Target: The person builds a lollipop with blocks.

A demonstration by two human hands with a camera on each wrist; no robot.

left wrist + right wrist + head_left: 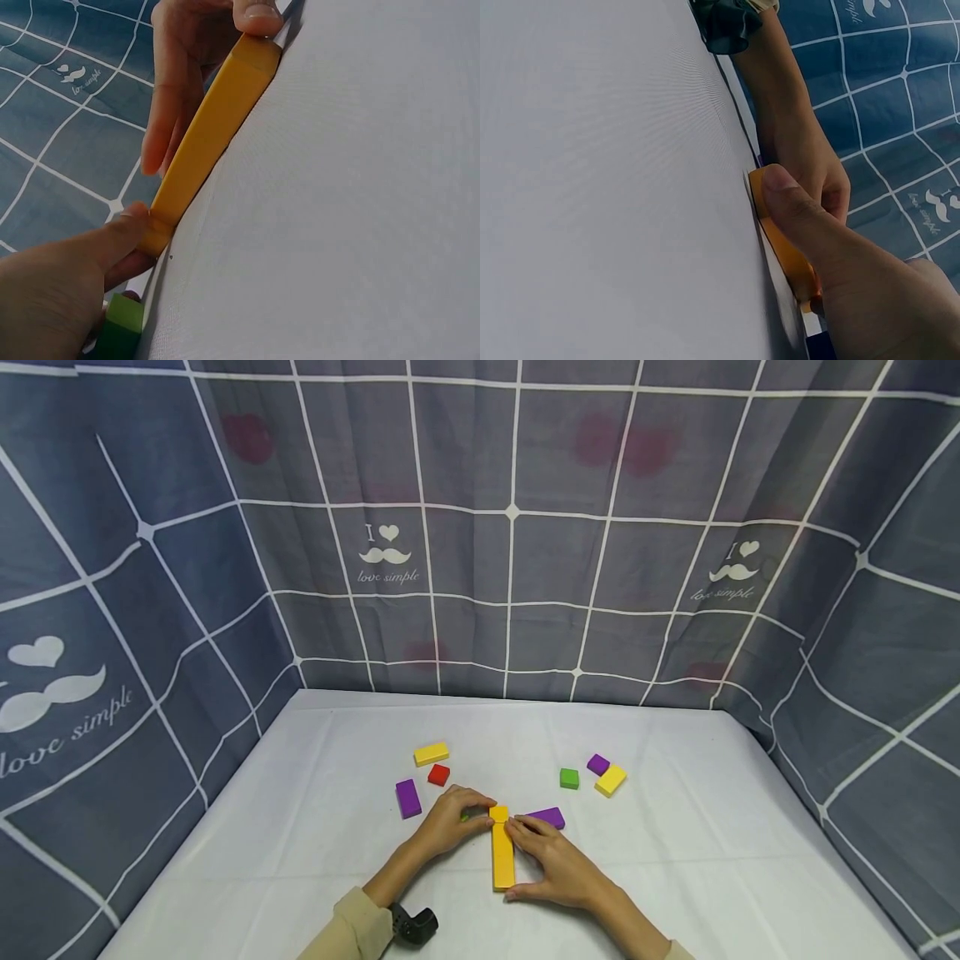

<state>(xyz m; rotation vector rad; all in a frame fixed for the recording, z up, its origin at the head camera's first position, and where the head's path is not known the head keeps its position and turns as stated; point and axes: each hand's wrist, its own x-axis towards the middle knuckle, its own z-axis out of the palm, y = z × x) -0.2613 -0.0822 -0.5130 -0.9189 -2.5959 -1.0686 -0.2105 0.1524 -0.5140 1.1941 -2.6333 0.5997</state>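
Observation:
A long orange block (pixel 503 860) lies lengthwise on the white table, with a small orange block (pixel 498 813) against its far end. My left hand (pixel 450 822) pinches the small block between thumb and fingers from the left. With the thumb at the near end and the fingers by the far right side, my right hand (pixel 558 867) grips the long block. In the left wrist view the two orange blocks meet end to end. A green block (pixel 121 322) sits beneath my left hand, mostly covered in the head view. Just beyond my right fingers is a purple block (pixel 550 817), partly hidden.
Left of centre lie a yellow block (pixel 431 754), a red block (pixel 438 774) and a purple block (pixel 408 798). To the right are a green block (pixel 569 778), a small purple block (pixel 597 764) and a yellow block (pixel 611 781). Grey checked curtains (pixel 465 552) surround the table.

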